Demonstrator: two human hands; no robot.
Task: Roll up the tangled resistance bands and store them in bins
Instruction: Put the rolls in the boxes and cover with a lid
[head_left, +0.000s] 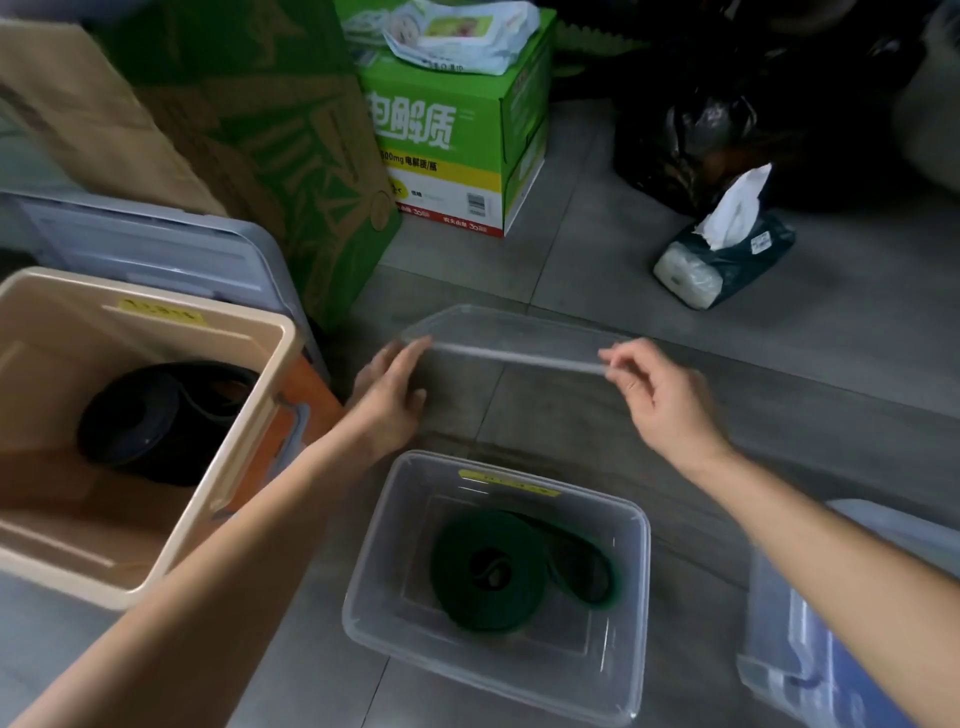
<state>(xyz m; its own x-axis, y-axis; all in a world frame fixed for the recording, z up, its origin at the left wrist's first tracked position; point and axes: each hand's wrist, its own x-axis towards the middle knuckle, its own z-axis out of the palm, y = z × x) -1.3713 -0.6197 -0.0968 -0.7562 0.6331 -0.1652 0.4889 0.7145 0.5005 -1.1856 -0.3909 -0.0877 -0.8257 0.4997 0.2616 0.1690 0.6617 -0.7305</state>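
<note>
Both arms reach out over the grey tiled floor (779, 332) towards a clear lid (511, 330) that lies flat just beyond the clear bin (631, 587). The left hand (392, 387) has its fingers fairly straight and together, tips laid against the left end of the lid's near edge; it grips nothing. The right hand (660, 395) pinches the right end of that same edge between thumb and forefinger, with the other fingers curled loosely beneath.

The clear bin stands open near the person, in the middle. A green band (485, 571), rolled into a coil with one loop trailing to the right, lies on its bottom. To the left stands a taller beige bin (156, 545), also open, with a coiled black band (156, 415) inside against its far wall.

At the near right edge sits another clear container (779, 623), partly hidden by the right forearm. Farther off are a green carton (441, 156), a tissue pack (727, 254) and a black bag (701, 140).
</note>
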